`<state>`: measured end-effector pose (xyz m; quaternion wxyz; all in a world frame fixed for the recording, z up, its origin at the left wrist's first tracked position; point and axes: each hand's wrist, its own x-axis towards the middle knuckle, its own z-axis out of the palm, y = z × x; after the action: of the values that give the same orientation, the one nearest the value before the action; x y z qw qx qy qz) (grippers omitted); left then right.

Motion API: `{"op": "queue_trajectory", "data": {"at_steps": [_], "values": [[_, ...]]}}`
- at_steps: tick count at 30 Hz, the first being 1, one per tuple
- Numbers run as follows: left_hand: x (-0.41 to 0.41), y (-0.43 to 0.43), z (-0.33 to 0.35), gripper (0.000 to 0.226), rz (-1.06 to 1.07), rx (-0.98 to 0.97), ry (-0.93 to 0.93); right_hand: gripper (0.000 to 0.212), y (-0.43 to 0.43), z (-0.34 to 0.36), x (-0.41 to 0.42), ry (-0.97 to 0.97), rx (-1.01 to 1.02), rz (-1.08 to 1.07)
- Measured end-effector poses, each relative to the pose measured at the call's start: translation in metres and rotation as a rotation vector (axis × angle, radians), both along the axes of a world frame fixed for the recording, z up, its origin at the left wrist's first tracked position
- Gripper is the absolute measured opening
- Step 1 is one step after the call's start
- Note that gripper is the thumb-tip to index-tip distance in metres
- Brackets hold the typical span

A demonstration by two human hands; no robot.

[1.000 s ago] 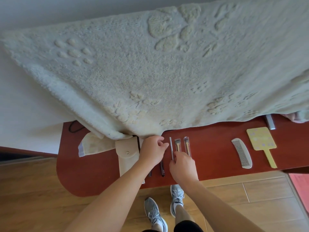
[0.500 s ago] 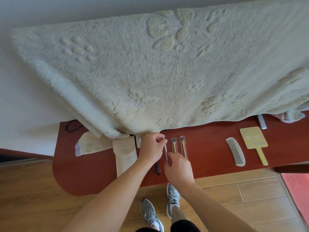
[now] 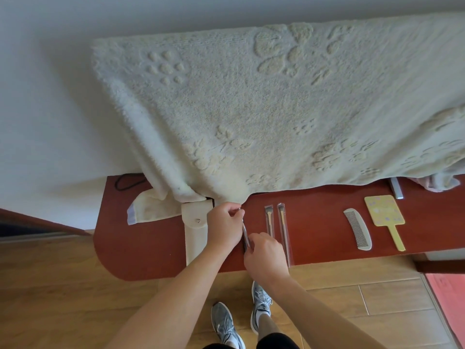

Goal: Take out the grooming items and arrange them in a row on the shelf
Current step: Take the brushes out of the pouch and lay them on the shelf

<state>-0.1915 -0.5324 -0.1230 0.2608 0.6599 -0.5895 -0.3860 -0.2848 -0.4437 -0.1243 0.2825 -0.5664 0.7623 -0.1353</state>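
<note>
Near the left end of the shelf (image 3: 314, 222), left hand (image 3: 222, 226) pinches the metal tool (image 3: 243, 229) up top; right hand (image 3: 264, 255) grips its lower end. Cream pouch (image 3: 195, 230) lies just beside.

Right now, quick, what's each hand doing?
Left hand: pinches the upper end of a thin metal grooming tool.
Right hand: pinches the same tool's lower end.

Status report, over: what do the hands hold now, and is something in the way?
Left hand, right hand: both pinch thin silver metal tool. Tool beside two clear-wrapped brushes on red-brown wooden shelf. Cream fluffy blanket hangs just behind.
</note>
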Motion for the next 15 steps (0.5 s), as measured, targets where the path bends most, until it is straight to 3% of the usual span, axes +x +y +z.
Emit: {"op": "queue_trajectory", "data": {"at_steps": [5,8,15], "values": [[0.024,-0.019,0.02,0.016,0.067,-0.046,0.052,0.033,0.027,-0.004,0.013,-0.02,0.06,-0.048],[0.032,-0.013,0.021,0.012,0.04,-0.065,0.051,0.029,0.022,-0.002,0.014,-0.021,0.042,-0.066],[0.042,0.007,-0.001,0.017,0.019,0.034,0.063,0.041,0.007,-0.002,0.007,0.021,0.021,-0.082]]}}
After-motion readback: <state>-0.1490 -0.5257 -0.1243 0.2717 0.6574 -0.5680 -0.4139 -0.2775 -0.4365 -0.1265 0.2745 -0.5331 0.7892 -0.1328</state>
